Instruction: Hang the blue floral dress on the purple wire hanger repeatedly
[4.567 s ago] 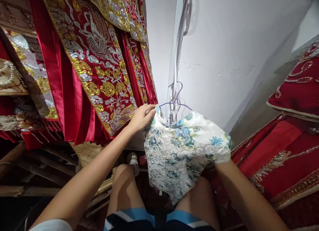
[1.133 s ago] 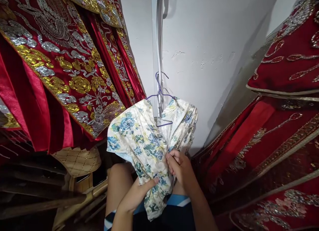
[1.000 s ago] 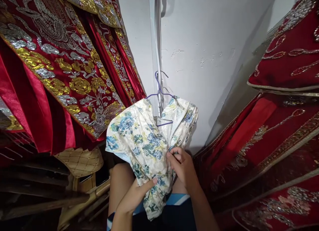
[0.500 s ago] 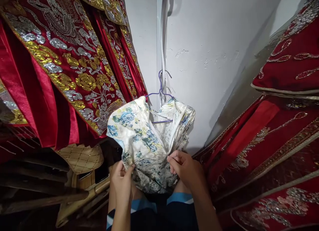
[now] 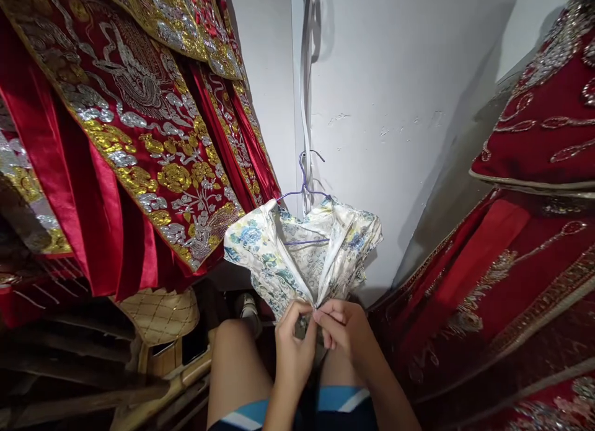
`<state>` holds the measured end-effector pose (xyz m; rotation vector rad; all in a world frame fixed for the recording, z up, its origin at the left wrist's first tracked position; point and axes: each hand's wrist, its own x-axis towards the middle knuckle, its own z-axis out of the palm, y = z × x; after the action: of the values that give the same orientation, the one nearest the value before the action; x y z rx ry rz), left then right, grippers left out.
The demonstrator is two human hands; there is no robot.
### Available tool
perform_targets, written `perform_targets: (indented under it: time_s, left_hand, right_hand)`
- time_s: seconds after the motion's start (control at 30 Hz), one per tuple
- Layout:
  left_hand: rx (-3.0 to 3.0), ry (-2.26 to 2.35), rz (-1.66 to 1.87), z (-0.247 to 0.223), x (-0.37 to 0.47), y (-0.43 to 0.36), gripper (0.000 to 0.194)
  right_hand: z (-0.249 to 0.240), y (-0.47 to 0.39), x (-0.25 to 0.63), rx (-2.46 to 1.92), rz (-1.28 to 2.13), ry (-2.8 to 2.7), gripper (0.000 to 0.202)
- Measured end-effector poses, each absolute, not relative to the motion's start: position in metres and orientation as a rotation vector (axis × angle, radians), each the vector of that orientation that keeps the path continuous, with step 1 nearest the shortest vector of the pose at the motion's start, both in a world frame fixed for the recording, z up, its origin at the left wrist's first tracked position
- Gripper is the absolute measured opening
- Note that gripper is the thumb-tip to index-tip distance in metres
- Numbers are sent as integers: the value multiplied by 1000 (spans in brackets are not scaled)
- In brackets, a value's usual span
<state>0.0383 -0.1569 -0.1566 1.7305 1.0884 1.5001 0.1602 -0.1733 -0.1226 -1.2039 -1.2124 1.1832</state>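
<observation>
A floral dress (image 5: 274, 257), cream with blue and yellow flowers, hangs on a purple wire hanger (image 5: 304, 186). Its zip opening spreads in a V from the neckline down to my hands. At the bottom of that V, my right hand (image 5: 341, 325) is closed in a pinch at the zipper pull, which the fingertips mostly cover. My left hand (image 5: 295, 335) pinches the dress fabric right beside it, the two hands' fingertips touching or nearly so. The lower part of the dress is hidden behind my hands.
Red costumes with gold and silver sequins (image 5: 176, 177) hang on the left. More beaded red garments (image 5: 493, 282) hang on the right. Behind the dress stands a white wall (image 5: 381, 65). A wooden chair (image 5: 162, 363) with a cushion is at lower left, a shoe (image 5: 250, 307) below.
My left hand has left the dress's left side and moved right, up to the zip beside my right hand. The dress and hanger sit lower and slightly right in view.
</observation>
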Motion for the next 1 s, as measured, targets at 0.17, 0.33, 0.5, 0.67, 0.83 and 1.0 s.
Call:
perform_targets:
  time_s: [0.17,0.33,0.5,0.67,0.83,1.0]
  left_hand:
    - [1821,1039,1384,-157,31,-160,21]
    - [1871,1028,1250,-177,32,-144,20]
    - [1816,1044,1237,-204,30,-116,20]
    - [1856,1035,1190,-185,30,-110,11]
    - [1943,920,1592,-96,33,-96,17]
    - [2289,850,1647,-27,44,-70,19]
  right_hand:
    - [-107,-158,156,-1121,1168,-990,29]
    - [-64,-103,166,-976,1061,-942,28]
    - [-29,-60,168,-888,947,-958,23]
    - [-26,-75,167,-866,926,-1090,19]
    - [-28,-96,180,-896,826,-1156,18]
    - [-23,-95,182,-889,748,-1244,19]
